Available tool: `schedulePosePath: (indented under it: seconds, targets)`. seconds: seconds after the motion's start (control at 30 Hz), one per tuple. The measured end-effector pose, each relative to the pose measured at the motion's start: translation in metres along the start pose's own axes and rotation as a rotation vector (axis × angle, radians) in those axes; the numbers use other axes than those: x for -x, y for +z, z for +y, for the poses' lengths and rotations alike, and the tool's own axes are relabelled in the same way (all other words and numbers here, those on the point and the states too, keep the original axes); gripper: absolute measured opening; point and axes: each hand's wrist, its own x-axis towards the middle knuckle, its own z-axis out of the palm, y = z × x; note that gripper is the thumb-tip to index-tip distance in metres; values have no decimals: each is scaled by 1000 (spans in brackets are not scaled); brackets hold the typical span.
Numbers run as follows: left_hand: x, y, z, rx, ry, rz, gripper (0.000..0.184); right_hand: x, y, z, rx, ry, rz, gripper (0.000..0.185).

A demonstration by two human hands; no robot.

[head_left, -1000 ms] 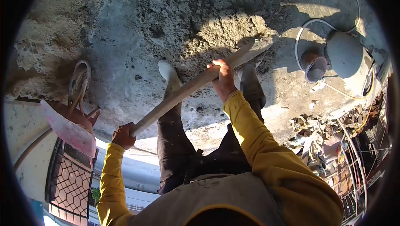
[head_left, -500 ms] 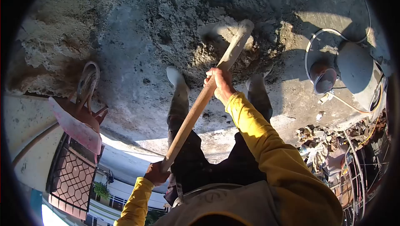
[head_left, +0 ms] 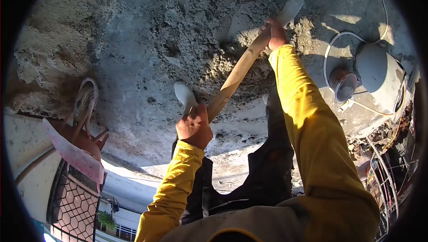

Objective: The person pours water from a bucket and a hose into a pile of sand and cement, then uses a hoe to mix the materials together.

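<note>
My left hand (head_left: pixel 195 127) is wrapped round the near end of the wooden handle of a hoe (head_left: pixel 243 67). Further up the shaft, close to the cement-caked head, my right hand (head_left: pixel 276 33) is closed on it. The handle runs slantwise from lower left to upper right, over a mound of wet grey mortar (head_left: pixel 191 19). How the blade meets the mortar is hard to make out. Both my arms wear yellow sleeves. Below the handle, one pale boot (head_left: pixel 183 95) stands at the edge of the mound.
At left a wheelbarrow (head_left: pixel 78 153) leans near a sandy heap (head_left: pixel 49 63) and a metal gate (head_left: pixel 76 193). On the right are a bucket (head_left: pixel 346 88), a large grey drum (head_left: pixel 373 68) and a hose (head_left: pixel 327 57). Rubble and a wire frame (head_left: pixel 383 175) lie at lower right.
Both hands have moved up and away from my body, carrying the hoe farther over the mortar and to the right. My right hand is now nearer the tool's head.
</note>
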Motion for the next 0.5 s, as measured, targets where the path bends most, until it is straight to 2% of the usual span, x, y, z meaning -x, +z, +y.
schedulePosePath:
  seconds: [0.03,0.07,0.1,0.2,0.27,0.33,0.43,0.5]
  targets:
    - [27,4,-16,-12,-9,15,25,8,-13,37,-21,73,-37,16]
    - [58,-3,-31,-35,-66,-126,27,33,-21,74,-87,89,-53,15]
    - [89,-6,-47,-65,-93,-172,28,72,-19,99,-80,105,37,13]
    - [166,-44,-91,13,-163,-337,18,161,-31,163,-55,244,90,18]
    - [221,-59,-118,32,-229,-424,17,224,-31,184,-50,364,186,22]
    - [269,-66,-124,32,-313,-446,15,279,-26,184,-6,345,247,27]
    - [297,-50,-124,89,-341,-376,12,306,-19,170,86,243,268,35]
    - [258,-26,-123,125,-200,-123,9,272,-10,151,-40,205,232,28]
